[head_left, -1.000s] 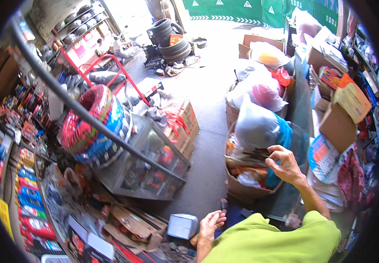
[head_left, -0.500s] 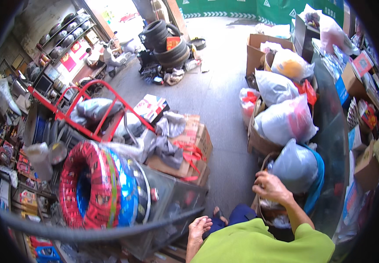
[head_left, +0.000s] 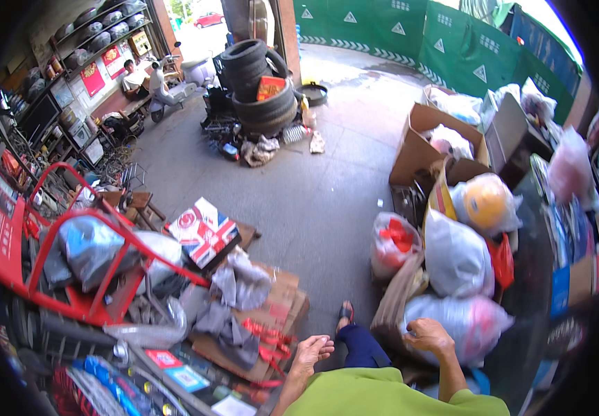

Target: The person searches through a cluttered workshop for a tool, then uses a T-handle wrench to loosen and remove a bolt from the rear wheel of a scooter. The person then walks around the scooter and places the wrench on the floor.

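Note:
My left hand (head_left: pixel 313 352) hangs at my side, its fingers loosely bent and apart, with nothing in it. It is nearest to the flattened cardboard (head_left: pixel 277 305) with red ribbon (head_left: pixel 266 347) and grey cloths (head_left: pixel 242 281). My right hand (head_left: pixel 430 338) is half curled, thumb apart from the fingers, and no held thing shows. Below and behind it lies a clear plastic bag (head_left: pixel 476 326) with pale and pink contents; I cannot tell whether they touch. A white plastic bag (head_left: pixel 455 256) rests just beyond.
A red hand truck (head_left: pixel 71 277) loaded with bagged items stands left, beside a red, white and blue box (head_left: pixel 202 232). Stacked tyres (head_left: pixel 258 97) stand ahead. Open cartons (head_left: pixel 424 135) line the right side. A person (head_left: pixel 134 82) sits at the far left near a scooter (head_left: pixel 168 90).
My view has moved forward along the floor, past the wrapped tyres at left. The tyre stack and cartons are nearer. My right hand has lowered from the blue-grey bag; both hands remain empty.

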`<act>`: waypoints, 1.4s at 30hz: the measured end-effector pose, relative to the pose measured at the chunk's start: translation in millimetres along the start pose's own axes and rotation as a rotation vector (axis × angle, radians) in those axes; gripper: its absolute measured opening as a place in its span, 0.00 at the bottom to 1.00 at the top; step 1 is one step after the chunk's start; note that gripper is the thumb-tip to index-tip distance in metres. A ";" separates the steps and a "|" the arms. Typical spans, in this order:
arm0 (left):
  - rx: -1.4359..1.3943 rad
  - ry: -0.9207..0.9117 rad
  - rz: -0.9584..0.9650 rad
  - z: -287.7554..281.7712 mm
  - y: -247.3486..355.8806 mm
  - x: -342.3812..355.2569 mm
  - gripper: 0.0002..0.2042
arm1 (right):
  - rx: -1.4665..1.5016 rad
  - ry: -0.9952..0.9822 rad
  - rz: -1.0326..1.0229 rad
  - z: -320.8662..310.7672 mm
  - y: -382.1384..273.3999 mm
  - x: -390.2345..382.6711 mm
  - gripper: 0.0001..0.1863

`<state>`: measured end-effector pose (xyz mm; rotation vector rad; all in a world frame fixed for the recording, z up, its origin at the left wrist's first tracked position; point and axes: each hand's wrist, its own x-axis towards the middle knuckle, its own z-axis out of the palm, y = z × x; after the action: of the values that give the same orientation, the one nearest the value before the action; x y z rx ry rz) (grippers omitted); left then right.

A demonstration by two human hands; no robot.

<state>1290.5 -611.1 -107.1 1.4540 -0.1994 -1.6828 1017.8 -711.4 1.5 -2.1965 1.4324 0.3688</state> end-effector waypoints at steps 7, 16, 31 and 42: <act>-0.273 0.126 0.218 5.0 128.0 82.9 0.13 | -0.155 0.320 -0.164 -138.0 -4.5 198.6 0.12; -0.531 0.496 0.048 -89.0 179.0 204.6 0.09 | -0.045 -0.174 -0.612 -213.0 -163.9 444.2 0.16; -0.447 0.473 0.299 -200.8 579.9 411.3 0.11 | 0.132 -0.508 0.756 -163.3 -15.0 785.8 0.13; -0.722 0.582 0.398 -303.9 790.2 541.6 0.10 | -0.275 -0.265 -0.067 -265.5 -332.0 1194.8 0.16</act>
<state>1986.1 -1336.5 -98.3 1.1722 0.3838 -0.8210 1803.2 -1673.0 -256.7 -2.2951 1.2199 0.8422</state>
